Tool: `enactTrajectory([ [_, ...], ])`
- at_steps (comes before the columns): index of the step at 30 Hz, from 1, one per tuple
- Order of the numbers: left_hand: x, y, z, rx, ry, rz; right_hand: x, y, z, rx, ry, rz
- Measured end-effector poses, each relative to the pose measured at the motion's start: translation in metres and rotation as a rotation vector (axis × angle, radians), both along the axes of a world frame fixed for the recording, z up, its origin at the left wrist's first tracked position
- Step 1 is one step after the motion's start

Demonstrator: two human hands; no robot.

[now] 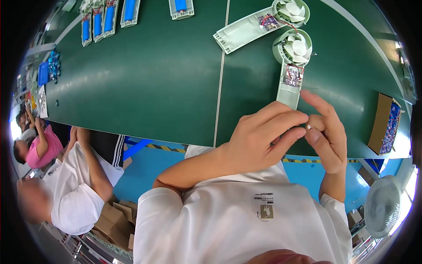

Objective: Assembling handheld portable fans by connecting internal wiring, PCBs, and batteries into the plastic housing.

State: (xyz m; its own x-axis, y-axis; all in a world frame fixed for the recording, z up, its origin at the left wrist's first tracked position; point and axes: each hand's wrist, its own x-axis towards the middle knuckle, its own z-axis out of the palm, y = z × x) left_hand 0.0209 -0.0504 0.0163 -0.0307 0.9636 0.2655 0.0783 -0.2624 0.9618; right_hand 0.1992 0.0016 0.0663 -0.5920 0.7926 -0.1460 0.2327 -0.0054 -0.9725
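Note:
My left hand [268,136] and my right hand [329,132] meet at the table's near edge, fingertips almost touching. Between the thumb and a bent finger of my right hand sits a tiny white piece [309,127], too small to name; that hand's index finger is raised. The left fingertips are drawn together beside it, and whatever they pinch is hidden. Just beyond my hands lies an opened pale green handheld fan [289,92] with white blades, a small circuit board and red wires. A second such fan [241,33] lies behind it, angled to the left.
Several pale green casings with blue batteries [129,11] lie at the far left of the green table [154,88]. An open cardboard box [379,123] of small coloured parts stands right. A person in white [79,193] sits left; a grey standing fan [383,207] is lower right.

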Motion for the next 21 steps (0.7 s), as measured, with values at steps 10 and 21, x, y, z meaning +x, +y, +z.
enactTrajectory([
  [10,-0.005,0.004,-0.011,0.24,0.244,0.048,-0.007,0.008,0.003,0.122,-0.139,0.148],
  [21,0.012,-0.001,-0.015,0.335,0.399,0.255,0.009,-0.006,-0.005,-0.349,-0.035,-0.279],
])
